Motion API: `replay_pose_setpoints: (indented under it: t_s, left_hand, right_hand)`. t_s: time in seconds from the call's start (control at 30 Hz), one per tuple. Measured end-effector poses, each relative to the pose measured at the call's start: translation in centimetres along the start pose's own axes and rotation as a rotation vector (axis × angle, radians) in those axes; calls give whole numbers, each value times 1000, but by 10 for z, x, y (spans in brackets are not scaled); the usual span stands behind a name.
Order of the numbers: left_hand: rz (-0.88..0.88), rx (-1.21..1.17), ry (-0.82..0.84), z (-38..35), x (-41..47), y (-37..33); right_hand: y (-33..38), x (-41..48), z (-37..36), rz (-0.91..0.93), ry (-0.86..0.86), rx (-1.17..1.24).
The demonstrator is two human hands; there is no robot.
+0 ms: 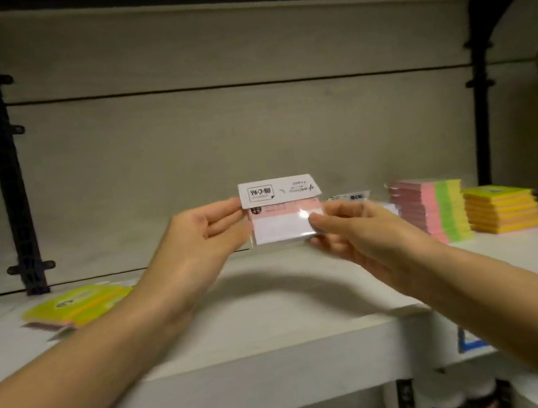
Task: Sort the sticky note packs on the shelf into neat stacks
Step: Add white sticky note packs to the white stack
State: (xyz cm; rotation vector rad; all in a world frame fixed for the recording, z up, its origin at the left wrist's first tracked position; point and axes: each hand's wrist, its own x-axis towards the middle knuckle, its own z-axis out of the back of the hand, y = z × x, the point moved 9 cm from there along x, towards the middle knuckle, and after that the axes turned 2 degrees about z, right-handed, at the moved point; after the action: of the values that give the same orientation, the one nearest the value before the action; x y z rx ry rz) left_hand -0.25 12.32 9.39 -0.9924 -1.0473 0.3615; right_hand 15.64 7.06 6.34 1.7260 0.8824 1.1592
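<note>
- A small clear-wrapped sticky note pack [286, 224], with a white printed header card on top and a pink band over a white block below, is held up in the air above the middle of the white shelf board [275, 306], clear of its surface.
- The left hand [194, 249] pinches the pack's left edge, thumb in front just under the header card and fingers curled at the side.
- The right hand [351, 230] grips the pack's right lower corner, thumb laid across the front and the fingers behind it.
- The print on the header card reads upside down in this view.
- On the right of the shelf stands a tall stack of pink, green and yellow striped packs [434, 211]; just to its right is a lower stack of yellow and orange packs [501, 209].
- Behind the right hand, a white-labelled wrapped pack [351, 197] shows only in part.
- On the left of the shelf lies a loose, blurred pile of yellow-green packs [74, 305], tilted against one another.
- Black metal uprights [8, 164] frame the pale back panel.
- Under the shelf, at the lower right, dark bottles [461, 401] with white caps show.
</note>
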Motion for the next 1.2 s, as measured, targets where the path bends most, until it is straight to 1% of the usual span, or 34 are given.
replay_pose_setpoints:
  t_s: [0.07,0.13,0.2,0.27,0.33,0.37,0.43,0.57,0.63,0.77,0.97,1.13,1.2]
  left_hand:
    - [-82,32,125,-37,0,-6]
    - [-109,80,166,-67,8,-4]
    - [-119,100,147,-88,23,0]
    - [-145,123,99,-106,39,0]
    - [-155,188,78,-123,55,-1]
    - [-154,227,68,-130,62,0]
    - [-150,284,37,-140,74,4]
    - [-89,372,-24,-151,89,20]
    - [-55,428,-49,-151,93,31]
    - [-14,469,-44,-150,97,44]
    - [30,573,-42,-148,99,51]
    - [15,724,-48,-150,98,50]
    - [19,778,-59,-150,97,49]
  right_hand:
    - [11,-3,26,49,-94,52]
    - [24,-4,52,118,-161,21]
    - [36,-2,75,168,-190,-38]
    - [46,7,97,181,-202,-79]
    - [56,20,112,196,-153,-149]
    - [60,27,119,206,-125,-235]
    - [65,42,131,242,-103,-481]
    - [72,58,142,419,-187,-1045]
    - [62,60,140,470,-185,-1190]
    - [56,66,139,557,-194,-1247]
    - [45,74,135,571,-149,-1432]
    - [44,70,129,631,-108,-1561]
    - [42,69,127,618,-98,-1588]
